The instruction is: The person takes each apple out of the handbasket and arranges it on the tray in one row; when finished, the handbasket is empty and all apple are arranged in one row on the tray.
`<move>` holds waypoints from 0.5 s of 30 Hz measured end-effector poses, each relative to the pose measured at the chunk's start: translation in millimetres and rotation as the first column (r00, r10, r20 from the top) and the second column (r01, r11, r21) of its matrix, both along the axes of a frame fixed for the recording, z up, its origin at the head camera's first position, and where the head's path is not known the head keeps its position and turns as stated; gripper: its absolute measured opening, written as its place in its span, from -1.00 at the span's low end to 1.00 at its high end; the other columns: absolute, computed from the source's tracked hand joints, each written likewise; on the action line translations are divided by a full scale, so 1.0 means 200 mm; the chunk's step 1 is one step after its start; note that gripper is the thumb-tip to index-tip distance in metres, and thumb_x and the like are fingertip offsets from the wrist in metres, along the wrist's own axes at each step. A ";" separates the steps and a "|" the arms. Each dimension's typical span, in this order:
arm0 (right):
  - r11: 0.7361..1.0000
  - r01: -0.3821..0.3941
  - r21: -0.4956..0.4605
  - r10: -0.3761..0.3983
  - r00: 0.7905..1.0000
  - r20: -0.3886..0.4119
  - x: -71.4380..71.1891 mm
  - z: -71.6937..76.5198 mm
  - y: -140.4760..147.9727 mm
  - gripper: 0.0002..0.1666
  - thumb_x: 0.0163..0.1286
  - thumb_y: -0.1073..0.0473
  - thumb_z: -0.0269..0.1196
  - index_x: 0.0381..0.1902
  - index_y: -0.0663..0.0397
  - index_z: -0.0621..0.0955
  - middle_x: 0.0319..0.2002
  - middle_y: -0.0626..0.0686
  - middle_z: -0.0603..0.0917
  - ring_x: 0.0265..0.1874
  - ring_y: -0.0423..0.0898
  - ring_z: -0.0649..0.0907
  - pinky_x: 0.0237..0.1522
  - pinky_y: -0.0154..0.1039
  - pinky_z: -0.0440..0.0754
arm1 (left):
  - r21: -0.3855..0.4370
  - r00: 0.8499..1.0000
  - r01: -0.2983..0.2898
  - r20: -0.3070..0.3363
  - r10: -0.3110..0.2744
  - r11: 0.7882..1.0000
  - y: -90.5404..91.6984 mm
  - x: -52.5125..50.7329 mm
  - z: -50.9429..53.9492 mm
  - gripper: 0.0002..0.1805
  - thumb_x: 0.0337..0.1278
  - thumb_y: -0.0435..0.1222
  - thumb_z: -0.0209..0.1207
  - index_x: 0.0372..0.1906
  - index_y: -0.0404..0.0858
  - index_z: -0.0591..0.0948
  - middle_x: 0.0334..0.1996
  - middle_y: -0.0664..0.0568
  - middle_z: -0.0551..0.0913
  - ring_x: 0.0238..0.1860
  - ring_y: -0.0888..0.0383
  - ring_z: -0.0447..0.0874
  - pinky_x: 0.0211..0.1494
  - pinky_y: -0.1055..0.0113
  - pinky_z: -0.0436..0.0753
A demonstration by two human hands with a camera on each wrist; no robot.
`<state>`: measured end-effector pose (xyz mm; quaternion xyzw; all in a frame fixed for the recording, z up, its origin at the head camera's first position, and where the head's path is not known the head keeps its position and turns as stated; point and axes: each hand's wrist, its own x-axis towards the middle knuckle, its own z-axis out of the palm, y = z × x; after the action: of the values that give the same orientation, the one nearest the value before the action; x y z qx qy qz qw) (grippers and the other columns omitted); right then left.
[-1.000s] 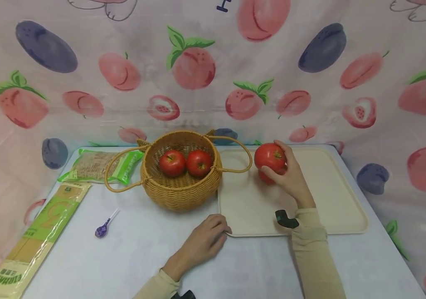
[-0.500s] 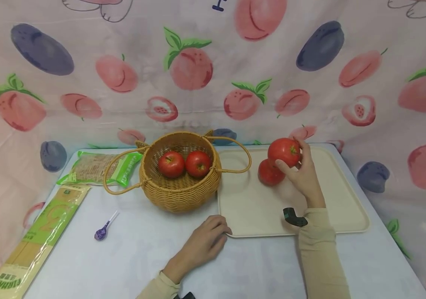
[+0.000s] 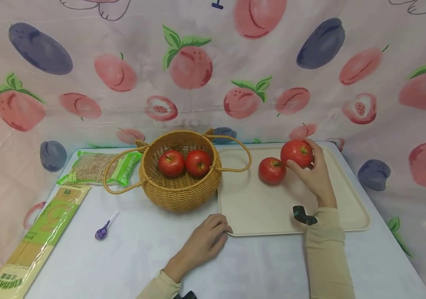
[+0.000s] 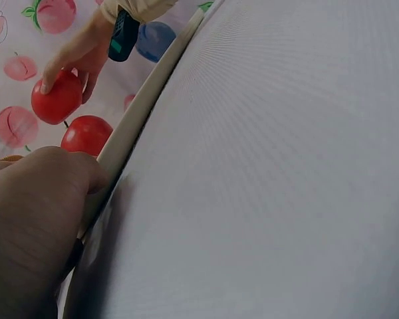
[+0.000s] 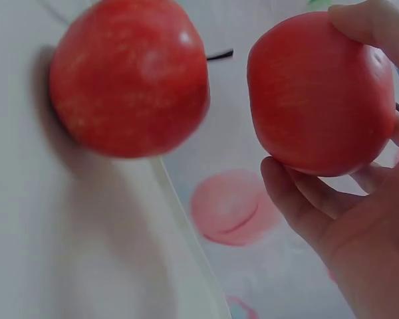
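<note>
A red apple [image 3: 296, 153] is held in my right hand [image 3: 315, 178], off the tray, with fingers and thumb around its sides. Close to its left, a second red apple [image 3: 271, 171] sits on the cream tray [image 3: 257, 216], stem up. The right wrist view shows the held apple [image 5: 319, 93] beside the apple on the tray [image 5: 130, 80], with a gap between them. My left hand [image 3: 205, 238] rests at the tray's near left corner, fingers loosely bent, fingertips touching the rim. Two more apples [image 3: 171, 163] lie inside the wicker basket [image 3: 181, 197].
The basket's two handles spread outward, the right one [image 3: 248, 160] over the tray's left side. At left lie a green-edged food packet [image 3: 95, 167], a long noodle packet [image 3: 42, 232] and a purple lollipop [image 3: 102, 232]. A fruit-print cloth [image 3: 198, 104] hangs behind the table.
My right hand has carried its apple to the right, away from the apple on the tray, which now shows fully. The left hand stays at the tray corner.
</note>
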<state>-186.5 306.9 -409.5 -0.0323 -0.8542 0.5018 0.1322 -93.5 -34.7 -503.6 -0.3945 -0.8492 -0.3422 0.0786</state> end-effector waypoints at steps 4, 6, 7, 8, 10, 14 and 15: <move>0.999 0.000 0.032 -0.001 0.999 0.033 -0.01 -0.06 0.06 -0.02 0.17 0.05 0.36 0.44 -0.40 0.09 0.40 -0.02 0.17 0.28 -0.04 0.26 0.23 0.09 0.37 | -0.007 1.000 0.007 0.003 -0.007 1.000 0.00 0.00 0.00 -0.86 0.19 -0.33 0.14 -0.19 -0.04 0.60 -0.06 0.16 0.51 0.15 0.26 0.39 0.23 0.35 0.48; 0.999 -0.006 0.043 0.004 0.999 0.049 -0.01 -0.07 0.08 -0.02 0.18 0.03 0.35 0.44 -0.42 0.08 0.41 0.00 0.15 0.28 -0.01 0.26 0.22 0.11 0.38 | -0.014 1.000 0.006 0.005 -0.006 1.000 0.00 0.00 0.00 -0.86 0.19 -0.32 0.14 -0.19 -0.04 0.60 -0.06 0.17 0.51 0.15 0.26 0.39 0.24 0.35 0.47; 0.999 -0.008 0.050 0.005 0.998 0.055 -0.01 -0.08 0.09 -0.02 0.19 0.01 0.35 0.44 -0.42 0.08 0.41 0.02 0.15 0.28 0.00 0.26 0.22 0.13 0.37 | -0.017 1.000 0.006 0.008 -0.006 1.000 0.00 0.00 0.00 -0.86 0.19 -0.32 0.14 -0.18 -0.04 0.60 -0.06 0.17 0.51 0.16 0.26 0.39 0.25 0.35 0.47; 0.999 -0.011 0.048 0.008 0.998 0.060 -0.01 -0.08 0.09 -0.02 0.19 0.01 0.34 0.45 -0.41 0.08 0.41 0.04 0.14 0.28 0.02 0.26 0.23 0.15 0.36 | -0.020 1.000 0.004 0.008 -0.004 1.000 0.00 0.00 0.00 -0.85 0.19 -0.32 0.14 -0.18 -0.04 0.60 -0.06 0.17 0.51 0.16 0.26 0.39 0.25 0.35 0.47; 0.999 -0.018 0.051 0.015 0.997 0.070 0.00 -0.09 0.10 -0.02 0.20 0.01 0.34 0.46 -0.37 0.07 0.41 0.10 0.13 0.29 0.08 0.24 0.25 0.22 0.34 | -0.022 1.000 0.003 0.009 -0.003 1.000 0.00 0.00 0.00 -0.85 0.19 -0.32 0.14 -0.18 -0.04 0.60 -0.05 0.16 0.51 0.16 0.26 0.38 0.26 0.35 0.46; 0.997 -0.032 0.073 0.025 0.995 0.097 0.00 -0.11 0.12 0.00 0.20 0.02 0.33 0.47 -0.29 0.04 0.39 0.19 0.12 0.33 0.18 0.20 0.28 0.31 0.26 | -0.020 1.000 0.002 0.008 -0.002 1.000 0.00 0.00 0.00 -0.85 0.18 -0.33 0.15 -0.17 -0.04 0.59 -0.05 0.17 0.50 0.16 0.25 0.39 0.25 0.34 0.47; 0.996 -0.036 0.079 0.028 0.995 0.101 0.00 -0.12 0.13 0.00 0.20 0.02 0.33 0.48 -0.26 0.04 0.38 0.21 0.12 0.33 0.20 0.19 0.28 0.33 0.24 | -0.019 1.000 0.002 0.008 -0.002 1.000 0.00 0.00 0.00 -0.85 0.18 -0.33 0.15 -0.18 -0.04 0.59 -0.06 0.17 0.50 0.16 0.25 0.39 0.25 0.34 0.47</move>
<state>-186.7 331.9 -433.0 -0.0380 -0.8798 0.4666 0.0826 -94.0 -34.8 -503.0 -0.3949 -0.8522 -0.3359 0.0712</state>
